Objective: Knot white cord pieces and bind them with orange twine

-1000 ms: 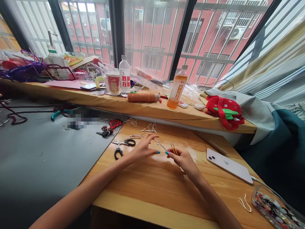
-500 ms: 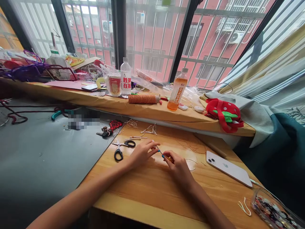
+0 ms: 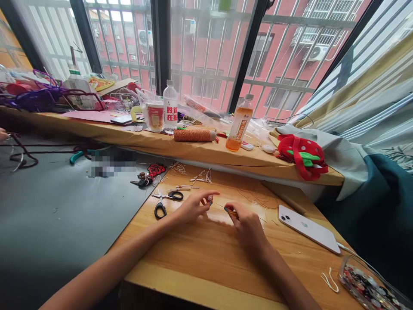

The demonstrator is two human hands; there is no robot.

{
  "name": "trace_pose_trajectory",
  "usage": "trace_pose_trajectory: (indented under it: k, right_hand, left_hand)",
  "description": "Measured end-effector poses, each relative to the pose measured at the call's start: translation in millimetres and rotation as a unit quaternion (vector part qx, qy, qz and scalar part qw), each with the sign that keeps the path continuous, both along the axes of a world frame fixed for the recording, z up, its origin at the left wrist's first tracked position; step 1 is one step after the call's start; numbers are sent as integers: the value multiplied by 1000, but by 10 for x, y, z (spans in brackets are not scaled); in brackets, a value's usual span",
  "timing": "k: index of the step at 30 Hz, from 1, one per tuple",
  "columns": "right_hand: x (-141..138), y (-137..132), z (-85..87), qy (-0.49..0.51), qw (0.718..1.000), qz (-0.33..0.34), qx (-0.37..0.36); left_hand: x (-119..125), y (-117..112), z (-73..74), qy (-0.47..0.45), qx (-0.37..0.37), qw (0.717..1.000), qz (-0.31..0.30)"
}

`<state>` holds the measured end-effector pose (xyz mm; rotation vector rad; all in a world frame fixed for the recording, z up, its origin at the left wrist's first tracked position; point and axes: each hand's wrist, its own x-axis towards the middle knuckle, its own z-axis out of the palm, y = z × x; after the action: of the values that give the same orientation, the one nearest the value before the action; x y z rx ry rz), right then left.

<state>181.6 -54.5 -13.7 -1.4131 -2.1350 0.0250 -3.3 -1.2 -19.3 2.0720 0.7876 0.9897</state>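
My left hand is over the wooden table, thumb and a finger pinched on a small whitish piece too small to name; another finger stretches out above it. A short way to the right, my right hand is closed around a thin-tipped tool with a yellow-orange handle. A fine line, a shaft or a thread, runs from its fingertips toward my left hand; the two hands are apart. Left of my left hand lie black-handled scissors with open blades. White cord scraps lie beyond the hands.
A white phone and a box of beads are on the right. On the ledge stand a water bottle, an orange drink bottle and a spool of orange thread. Another person's hand shows at the left edge near dark red cord.
My hands have moved apart, and the tool's tip has drawn back to the right from my left fingers. Another person's hand has come in at the left edge.
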Motion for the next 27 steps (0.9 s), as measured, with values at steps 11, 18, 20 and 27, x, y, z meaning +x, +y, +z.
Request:
trace_pose_trajectory:
  k: [11,18,20,27]
  right_hand:
    - [-169,-37,-10,-145,955,-58,254]
    - [-225,-30,-78,-220,946,11,239]
    - [-255,-56,-63,-230,946,41,224]
    - [-162,-68,34,-229,949,112,183]
  left_hand:
    - [194,-140,13,-109,-354,929,-5]
    - [201,-149,11,-129,-371,919,16]
    - [197,-137,-1,-138,-382,914,7]
    - [80,-22,-19,-194,-351,914,54]
